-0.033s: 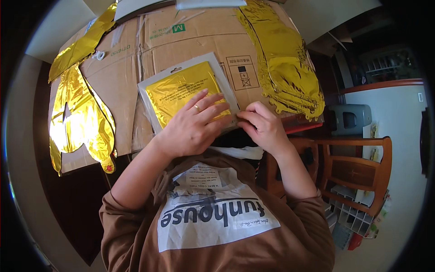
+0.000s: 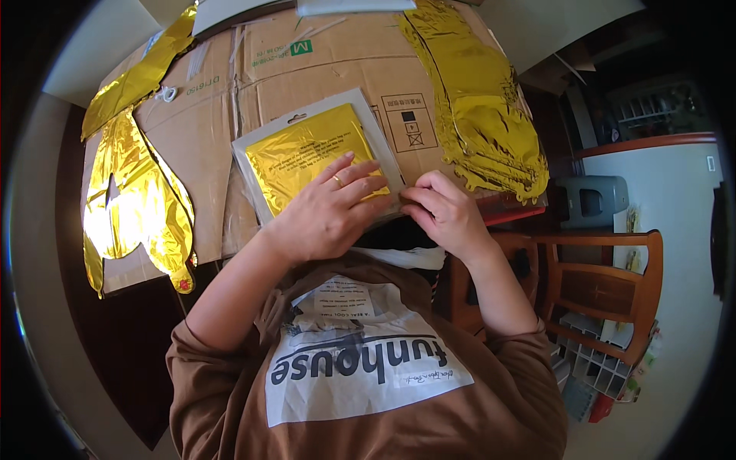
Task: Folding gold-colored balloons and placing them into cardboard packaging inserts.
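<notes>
A clear plastic bag with a folded gold foil sheet (image 2: pixel 287 180) inside lies slightly turned on the cardboard. Printed lines and a hang hole show on the bag. My left hand (image 2: pixel 326 218) rests flat over its lower part, fingers spread, a ring on one of them. At the bag's lower right corner, my right hand (image 2: pixel 448 218) pinches the edge between thumb and forefinger. The fingertips partly hide that corner.
Flattened cardboard (image 2: pixel 337 73) covers the table. Flat gold foil balloons lie at its left (image 2: pixel 134 184) and right (image 2: pixel 487 107) sides. A small white roll (image 2: pixel 166 94) sits near the left foil. A wooden chair (image 2: pixel 602 284) and a grey stool (image 2: pixel 594 201) stand at right.
</notes>
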### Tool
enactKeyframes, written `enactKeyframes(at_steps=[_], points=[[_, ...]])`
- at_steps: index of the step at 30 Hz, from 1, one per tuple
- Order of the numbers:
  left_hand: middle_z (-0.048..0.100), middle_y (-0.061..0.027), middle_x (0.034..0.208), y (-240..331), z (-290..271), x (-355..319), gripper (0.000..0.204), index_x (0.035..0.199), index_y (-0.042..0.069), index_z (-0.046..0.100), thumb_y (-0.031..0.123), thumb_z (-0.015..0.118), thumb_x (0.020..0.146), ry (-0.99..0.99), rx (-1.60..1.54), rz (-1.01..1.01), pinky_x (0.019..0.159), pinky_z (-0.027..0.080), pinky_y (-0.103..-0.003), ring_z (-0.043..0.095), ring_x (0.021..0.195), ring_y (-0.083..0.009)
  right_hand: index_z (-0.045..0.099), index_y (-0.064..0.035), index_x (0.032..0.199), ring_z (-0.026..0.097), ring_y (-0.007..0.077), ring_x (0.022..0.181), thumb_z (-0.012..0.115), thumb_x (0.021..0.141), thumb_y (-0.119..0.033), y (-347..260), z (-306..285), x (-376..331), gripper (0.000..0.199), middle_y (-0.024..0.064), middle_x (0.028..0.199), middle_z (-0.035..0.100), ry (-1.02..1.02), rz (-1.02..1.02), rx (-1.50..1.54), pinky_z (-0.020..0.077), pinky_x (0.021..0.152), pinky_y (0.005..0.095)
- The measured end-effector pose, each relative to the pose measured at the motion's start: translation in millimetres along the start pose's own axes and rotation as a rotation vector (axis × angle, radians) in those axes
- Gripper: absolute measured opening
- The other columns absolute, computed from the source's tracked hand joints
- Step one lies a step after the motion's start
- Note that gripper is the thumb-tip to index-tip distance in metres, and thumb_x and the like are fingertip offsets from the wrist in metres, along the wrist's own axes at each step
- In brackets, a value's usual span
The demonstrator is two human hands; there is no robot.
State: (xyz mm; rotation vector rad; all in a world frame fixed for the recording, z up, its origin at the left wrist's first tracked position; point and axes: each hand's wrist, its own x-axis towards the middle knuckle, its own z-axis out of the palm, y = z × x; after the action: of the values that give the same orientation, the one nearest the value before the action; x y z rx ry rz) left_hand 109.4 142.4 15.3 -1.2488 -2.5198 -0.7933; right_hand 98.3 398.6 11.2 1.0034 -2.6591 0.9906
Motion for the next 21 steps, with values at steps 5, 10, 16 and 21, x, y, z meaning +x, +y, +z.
enactKeyframes(at_steps=[5, 10, 16, 21], points=[[0.061, -0.0136, 0.129, -11, 9, -4, 0.044, 0.124, 0.006, 0.068, 0.007, 0.071, 0.080, -0.065, -0.076, -0.007, 0.116, 0.037, -0.054, 0.054, 0.130, -0.0344, 0.064, -0.0031, 0.093, 0.063, 0.0279, 0.084, 0.080, 0.077, -0.005, 7, -4, 2, 0.023, 0.0083, 0.093, 0.057, -0.066, -0.097, -0.036, 0.0525, 0.075, 0.0403], [0.061, -0.0146, 0.128, -14, 9, -4, 0.043, 0.124, 0.005, 0.069, 0.004, 0.067, 0.081, -0.071, -0.151, -0.019, 0.116, 0.037, -0.053, 0.054, 0.130, -0.0356, 0.059, -0.0032, 0.089, 0.061, 0.0302, 0.084, 0.076, 0.081, -0.005, 8, -2, 0, 0.020, 0.0101, 0.091, 0.054, -0.148, -0.155, -0.121, 0.0508, 0.077, 0.0416], [0.062, -0.0149, 0.128, -16, 9, -5, 0.045, 0.124, 0.004, 0.070, 0.000, 0.064, 0.079, -0.066, -0.195, -0.028, 0.115, 0.038, -0.053, 0.054, 0.130, -0.0378, 0.058, -0.0034, 0.090, 0.061, 0.0302, 0.082, 0.076, 0.083, -0.007, 3, -14, -10, 0.020, 0.0100, 0.089, 0.054, -0.139, -0.003, 0.069, 0.0501, 0.073, 0.0416], [0.062, -0.0151, 0.128, -16, 10, -5, 0.048, 0.124, 0.004, 0.070, -0.002, 0.063, 0.077, -0.068, -0.187, -0.024, 0.115, 0.038, -0.054, 0.054, 0.130, -0.0383, 0.058, -0.0036, 0.089, 0.062, 0.0294, 0.081, 0.076, 0.083, -0.006, 6, -10, -1, 0.019, 0.0097, 0.088, 0.055, -0.090, -0.046, 0.027, 0.0508, 0.072, 0.0413]])
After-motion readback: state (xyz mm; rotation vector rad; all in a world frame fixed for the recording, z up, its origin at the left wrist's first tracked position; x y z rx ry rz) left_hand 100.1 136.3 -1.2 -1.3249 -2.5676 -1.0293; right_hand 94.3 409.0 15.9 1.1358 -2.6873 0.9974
